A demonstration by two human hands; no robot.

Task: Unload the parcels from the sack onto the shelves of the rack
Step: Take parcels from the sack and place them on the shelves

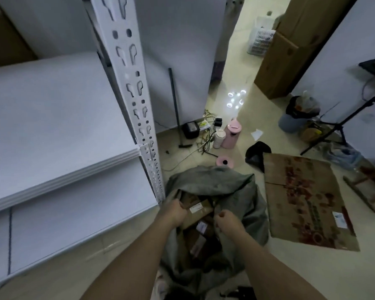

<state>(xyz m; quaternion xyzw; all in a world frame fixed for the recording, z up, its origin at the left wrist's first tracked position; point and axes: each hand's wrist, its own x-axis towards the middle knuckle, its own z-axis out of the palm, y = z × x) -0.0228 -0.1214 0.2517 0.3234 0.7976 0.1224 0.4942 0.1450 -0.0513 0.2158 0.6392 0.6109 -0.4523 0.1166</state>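
A grey sack (214, 187) lies open on the floor at the foot of the white rack (126, 87). Several brown cardboard parcels (200, 210) with white labels show inside its mouth. My left hand (174, 212) grips the left edge of the sack's opening. My right hand (226, 220) pinches the sack's right edge, fingers curled. The rack's white shelves (52, 131) stand to the left, with nothing on the parts in view.
A flattened printed cardboard box (305, 202) lies right of the sack. Pink bottles (230, 135), cables and a black device sit behind it. Tall cartons (290, 44), a white basket (261, 37), a bin (294, 118) and a tripod leg (342, 120) fill the right side.
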